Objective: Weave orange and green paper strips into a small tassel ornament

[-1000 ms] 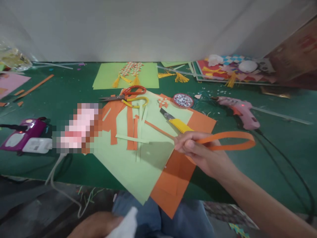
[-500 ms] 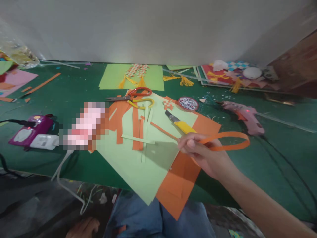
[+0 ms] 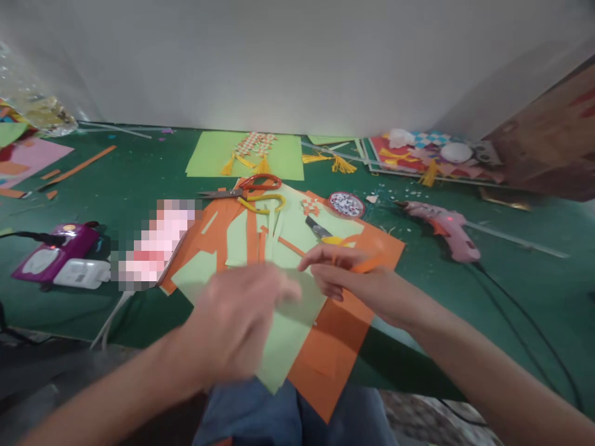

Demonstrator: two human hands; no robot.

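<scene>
While the green tabletop [image 3: 116,186] is lying full of paper bits, the head camera is looking down at two hands over it. The right hand [image 3: 357,282] is pinching an orange paper strip [image 3: 369,265] between the thumb and the fingers, so it is closed on the strip. The strip is sitting just above the big orange sheet [image 3: 339,334], near the yellow knife [image 3: 325,234], which is partly hiding behind the hand. The left hand [image 3: 237,325] is blurry and is hanging over the light green sheet [image 3: 288,328]; its fingers are looking loosely spread, and I cannot tell if it is touching the paper. Nothing is showing inside it.

Farther back, scissors [image 3: 248,186] with orange and yellow handles are lying on cut strips. A small round dish [image 3: 346,204] is sitting just beside the orange sheet. A pink glue gun [image 3: 441,226] is lying to the right, well apart from the hands. A purple box [image 3: 56,251] is resting at the left edge. A woven paper piece [image 3: 253,145] is lying on another green sheet by the wall.
</scene>
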